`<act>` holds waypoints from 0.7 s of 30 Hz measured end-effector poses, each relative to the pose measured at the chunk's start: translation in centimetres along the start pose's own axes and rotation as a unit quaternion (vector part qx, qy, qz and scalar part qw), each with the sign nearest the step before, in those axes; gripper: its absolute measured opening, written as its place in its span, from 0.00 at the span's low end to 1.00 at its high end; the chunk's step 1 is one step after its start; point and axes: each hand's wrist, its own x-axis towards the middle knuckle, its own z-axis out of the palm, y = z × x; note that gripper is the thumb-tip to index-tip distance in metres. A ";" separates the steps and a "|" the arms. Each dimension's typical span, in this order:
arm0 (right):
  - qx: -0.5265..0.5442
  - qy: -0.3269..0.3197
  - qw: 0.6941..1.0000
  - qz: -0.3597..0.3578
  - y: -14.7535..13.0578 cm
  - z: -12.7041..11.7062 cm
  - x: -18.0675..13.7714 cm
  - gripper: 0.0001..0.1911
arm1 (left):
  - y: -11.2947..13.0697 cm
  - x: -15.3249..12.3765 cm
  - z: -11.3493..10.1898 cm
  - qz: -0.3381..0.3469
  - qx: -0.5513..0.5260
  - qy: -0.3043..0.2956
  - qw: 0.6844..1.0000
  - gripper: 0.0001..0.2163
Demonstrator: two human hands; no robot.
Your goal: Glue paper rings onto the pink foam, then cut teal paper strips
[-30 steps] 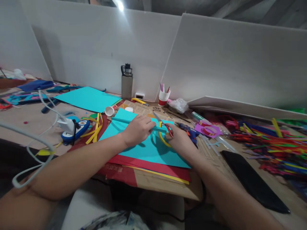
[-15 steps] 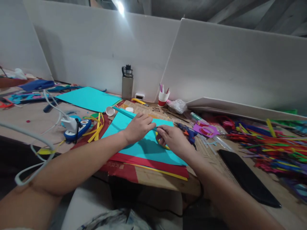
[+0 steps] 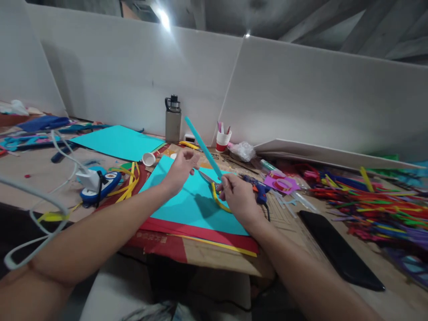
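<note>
A long teal strip, which looks like paper, slants up to the left from my right hand, whose thumb and fingers pinch its lower end. Scissors with a yellow handle show beside and partly behind those fingers, blades pointing up-left. I cannot tell whether they hang from the hand or lie on the paper. Left of the strip, my left hand is raised with fingers bent but apart, holding nothing visible. Beneath both hands lies a turquoise sheet on top of a red sheet.
Behind stand a bottle and a paper cup of pens. A blue glue gun, a black phone-like slab and a heap of coloured strips lie to the right. At left are a blue power socket with cables and another turquoise sheet.
My left hand has let go of the strip and moved left. The strip, lying nearly flat between both hands before, now points upward from my right hand. The scissors' blades have come into sight.
</note>
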 end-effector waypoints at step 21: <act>0.274 0.005 0.962 0.015 -1.0 -1.5 0.9 0.14 | -0.2 -3.0 1.4 -0.198 -0.066 -0.411 0.888 0.15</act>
